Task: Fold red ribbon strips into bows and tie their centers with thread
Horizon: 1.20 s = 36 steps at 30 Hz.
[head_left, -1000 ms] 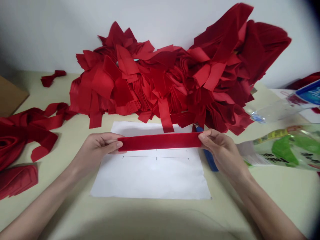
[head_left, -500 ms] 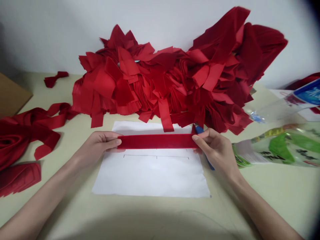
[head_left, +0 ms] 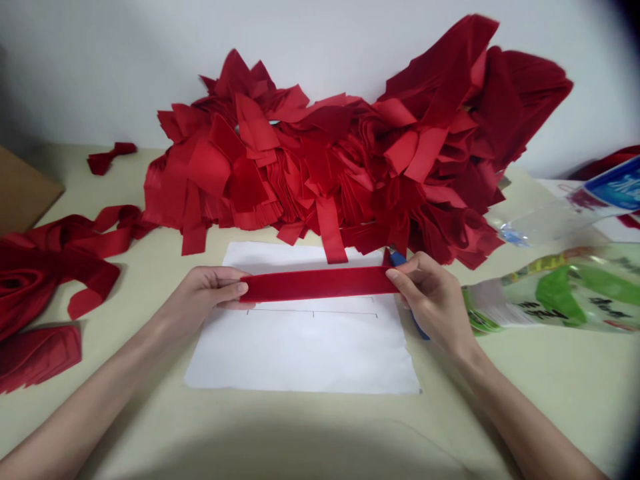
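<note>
A red velvet ribbon strip (head_left: 317, 284) is stretched flat and level over a white paper sheet (head_left: 305, 350) that bears a thin ruled line with tick marks. My left hand (head_left: 207, 294) pinches the strip's left end between thumb and fingers. My right hand (head_left: 431, 297) pinches the right end. The strip lies just above the ruled line and runs along it. A blue-handled tool (head_left: 406, 293) lies under my right hand, mostly hidden.
A big heap of cut red ribbon pieces (head_left: 345, 153) fills the back of the table. A long red ribbon coil (head_left: 47, 260) lies at the left, beside a brown cardboard corner (head_left: 23, 190). Clear plastic bags (head_left: 555, 287) lie at the right.
Both hands shifted the strip slightly right and down toward the ruled line; my right hand drew in a little. The view moved a bit.
</note>
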Available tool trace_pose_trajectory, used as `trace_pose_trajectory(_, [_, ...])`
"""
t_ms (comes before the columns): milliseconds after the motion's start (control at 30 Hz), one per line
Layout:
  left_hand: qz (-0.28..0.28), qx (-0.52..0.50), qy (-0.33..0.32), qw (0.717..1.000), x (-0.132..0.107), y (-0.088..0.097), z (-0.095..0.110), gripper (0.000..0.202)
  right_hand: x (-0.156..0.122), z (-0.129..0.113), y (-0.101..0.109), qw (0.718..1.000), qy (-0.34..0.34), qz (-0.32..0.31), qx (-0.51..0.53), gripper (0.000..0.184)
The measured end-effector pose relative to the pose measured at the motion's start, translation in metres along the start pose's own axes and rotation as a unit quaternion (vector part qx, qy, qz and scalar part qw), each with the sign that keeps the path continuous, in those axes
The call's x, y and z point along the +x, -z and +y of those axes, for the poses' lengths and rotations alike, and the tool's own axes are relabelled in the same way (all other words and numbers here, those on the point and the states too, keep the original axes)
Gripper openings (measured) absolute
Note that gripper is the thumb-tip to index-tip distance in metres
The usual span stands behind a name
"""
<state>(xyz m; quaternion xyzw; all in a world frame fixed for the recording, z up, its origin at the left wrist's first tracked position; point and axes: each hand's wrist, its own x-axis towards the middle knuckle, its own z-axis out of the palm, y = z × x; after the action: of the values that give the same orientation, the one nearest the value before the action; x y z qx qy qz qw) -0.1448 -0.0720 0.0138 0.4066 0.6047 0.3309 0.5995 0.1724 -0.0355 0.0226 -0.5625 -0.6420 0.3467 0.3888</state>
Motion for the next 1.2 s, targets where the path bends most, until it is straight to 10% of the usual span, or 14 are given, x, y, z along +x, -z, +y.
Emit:
trace_pose_trajectory(200, [0.043,-0.003,0.007,0.999,0.007,0.024,0.000,0.019,0.003,0.002,0.007,0.976,-0.045,-0.214,-0.014,0.025])
trace_pose_trajectory(333, [-0.001,0.019,0.010,1.000,0.006,0.031,0.005,0.019,0.000,-0.004,0.008,0.991,-0.016,-0.123,-0.044,0.021])
trace_pose_trajectory(700, [-0.147,-0.055,0.005,0.988,-0.042,-0.079,0.003,0.010,-0.074,-0.045,-0.055,0.974,0.051,-0.219,0.039,0.024])
trace_pose_trajectory(867, [-0.093,0.049,-0.073,0.992,-0.037,-0.043,0.016,0.014,-0.049,-0.044,-0.025,0.984,0.008,-0.158,0.086,0.007])
trace_pose_trajectory(1033, [0.136,0.115,-0.143,0.974,-0.025,0.025,0.025,0.013,-0.019,-0.015,0.020,0.995,-0.048,-0.036,0.076,0.025])
trace_pose_trajectory(1200, [0.059,0.176,-0.063,0.981,-0.016,0.054,0.021,0.008,-0.007,0.018,0.051,0.997,-0.042,-0.067,-0.009,0.018])
